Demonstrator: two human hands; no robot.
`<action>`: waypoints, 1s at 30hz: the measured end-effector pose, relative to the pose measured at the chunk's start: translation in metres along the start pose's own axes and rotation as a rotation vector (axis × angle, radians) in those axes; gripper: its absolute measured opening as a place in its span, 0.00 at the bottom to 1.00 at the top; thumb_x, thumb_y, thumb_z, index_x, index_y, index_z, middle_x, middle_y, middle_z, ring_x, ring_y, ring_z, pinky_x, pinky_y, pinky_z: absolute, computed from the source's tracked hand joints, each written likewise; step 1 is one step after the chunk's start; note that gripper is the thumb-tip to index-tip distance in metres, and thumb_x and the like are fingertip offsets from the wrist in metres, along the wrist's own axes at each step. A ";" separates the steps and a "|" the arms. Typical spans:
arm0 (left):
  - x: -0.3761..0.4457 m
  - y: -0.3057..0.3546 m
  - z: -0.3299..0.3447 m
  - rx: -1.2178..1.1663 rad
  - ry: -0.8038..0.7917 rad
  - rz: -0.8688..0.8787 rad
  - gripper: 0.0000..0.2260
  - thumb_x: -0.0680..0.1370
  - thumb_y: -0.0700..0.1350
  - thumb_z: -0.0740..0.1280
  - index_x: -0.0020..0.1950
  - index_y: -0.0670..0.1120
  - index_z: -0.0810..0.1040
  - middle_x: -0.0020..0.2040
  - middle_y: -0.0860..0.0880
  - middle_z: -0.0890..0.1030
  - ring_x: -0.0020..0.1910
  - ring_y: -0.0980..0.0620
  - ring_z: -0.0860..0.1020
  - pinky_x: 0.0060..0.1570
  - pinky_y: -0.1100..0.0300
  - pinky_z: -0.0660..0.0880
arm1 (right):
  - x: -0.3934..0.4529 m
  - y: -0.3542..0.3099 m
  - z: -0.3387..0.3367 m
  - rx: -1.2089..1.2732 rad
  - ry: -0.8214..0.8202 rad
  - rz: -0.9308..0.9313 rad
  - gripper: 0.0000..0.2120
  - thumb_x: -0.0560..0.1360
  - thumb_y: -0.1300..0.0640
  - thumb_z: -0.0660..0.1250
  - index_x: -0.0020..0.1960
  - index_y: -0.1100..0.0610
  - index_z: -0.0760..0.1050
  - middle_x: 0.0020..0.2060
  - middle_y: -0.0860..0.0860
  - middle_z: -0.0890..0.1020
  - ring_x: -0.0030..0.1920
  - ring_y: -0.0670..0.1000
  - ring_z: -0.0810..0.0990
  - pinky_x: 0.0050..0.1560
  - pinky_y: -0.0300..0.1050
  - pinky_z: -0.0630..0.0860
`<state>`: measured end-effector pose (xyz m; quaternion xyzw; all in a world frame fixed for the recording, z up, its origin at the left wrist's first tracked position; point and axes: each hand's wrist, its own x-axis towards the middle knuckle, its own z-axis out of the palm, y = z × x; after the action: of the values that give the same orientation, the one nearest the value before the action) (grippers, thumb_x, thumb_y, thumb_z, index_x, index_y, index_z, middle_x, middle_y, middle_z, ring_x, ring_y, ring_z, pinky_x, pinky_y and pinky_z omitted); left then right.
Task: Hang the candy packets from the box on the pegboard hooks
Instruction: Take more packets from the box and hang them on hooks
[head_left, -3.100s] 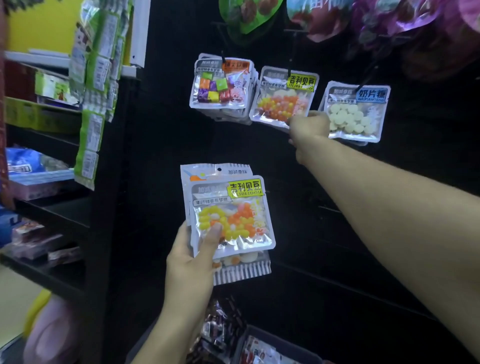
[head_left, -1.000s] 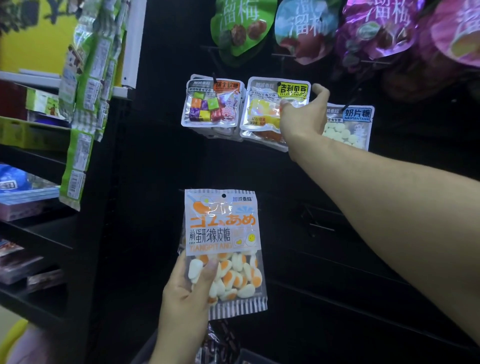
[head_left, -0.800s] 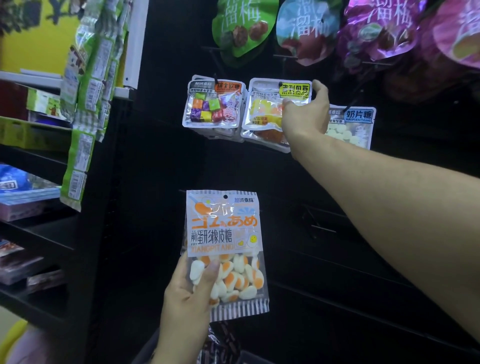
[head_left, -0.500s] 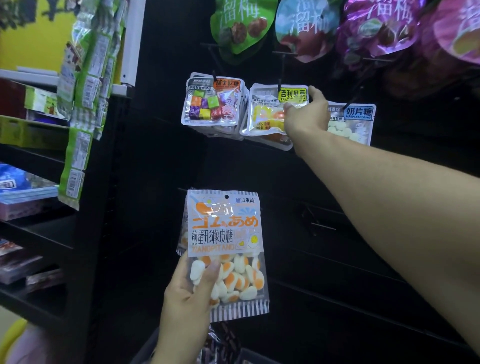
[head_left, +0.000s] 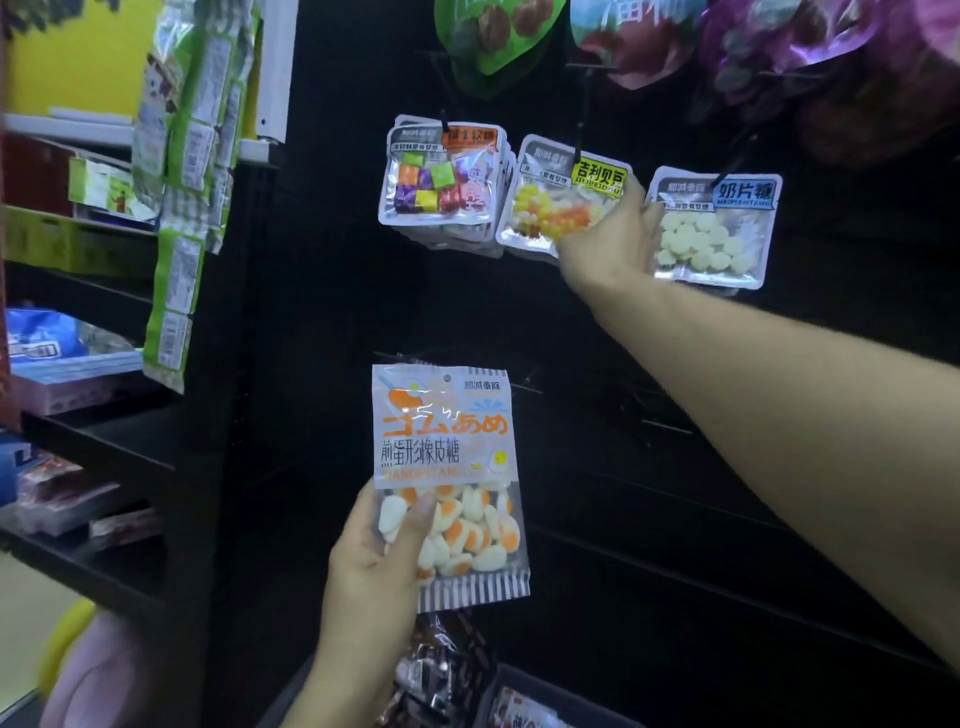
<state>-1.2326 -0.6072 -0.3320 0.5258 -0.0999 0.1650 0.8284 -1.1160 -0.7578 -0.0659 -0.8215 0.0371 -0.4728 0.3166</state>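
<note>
Dim, dark backdrop, glare on glossy packaging, soft motion blur, wide-angle edge distortion

Two bare hands and two bare forearms, uncovered from wrist to frame edge. Left hand in the lower middle of the frame, with a short, plain thumbnail showing; left forearm narrow, cut off by the bottom edge. Right hand in the upper middle, slightly blurred; right forearm broad and smooth, widening toward the right edge. Pinkish rounded blur at lower left, too unclear to tell whether clothing.
</note>
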 end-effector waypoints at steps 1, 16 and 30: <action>0.000 -0.001 -0.002 0.001 0.009 -0.008 0.11 0.82 0.48 0.68 0.64 0.55 0.82 0.55 0.51 0.89 0.54 0.49 0.88 0.57 0.47 0.81 | -0.013 0.002 0.002 0.009 0.026 -0.042 0.40 0.76 0.60 0.69 0.84 0.51 0.55 0.75 0.53 0.65 0.75 0.56 0.66 0.73 0.51 0.66; -0.010 -0.044 -0.035 0.023 0.048 -0.312 0.09 0.84 0.44 0.68 0.59 0.46 0.86 0.54 0.42 0.89 0.55 0.40 0.88 0.64 0.38 0.80 | -0.240 0.121 0.029 0.263 -0.522 0.167 0.32 0.78 0.45 0.74 0.77 0.45 0.63 0.69 0.41 0.73 0.63 0.42 0.78 0.65 0.46 0.77; 0.027 -0.044 -0.052 0.298 0.225 -0.035 0.36 0.78 0.49 0.77 0.82 0.62 0.64 0.71 0.60 0.76 0.69 0.58 0.76 0.58 0.66 0.71 | -0.203 0.067 0.117 0.775 -0.396 0.536 0.07 0.80 0.55 0.73 0.53 0.45 0.77 0.48 0.51 0.88 0.48 0.53 0.87 0.55 0.56 0.85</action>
<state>-1.1915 -0.5731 -0.3814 0.6226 0.0283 0.2212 0.7501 -1.1185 -0.6811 -0.2973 -0.6790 0.0077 -0.1893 0.7092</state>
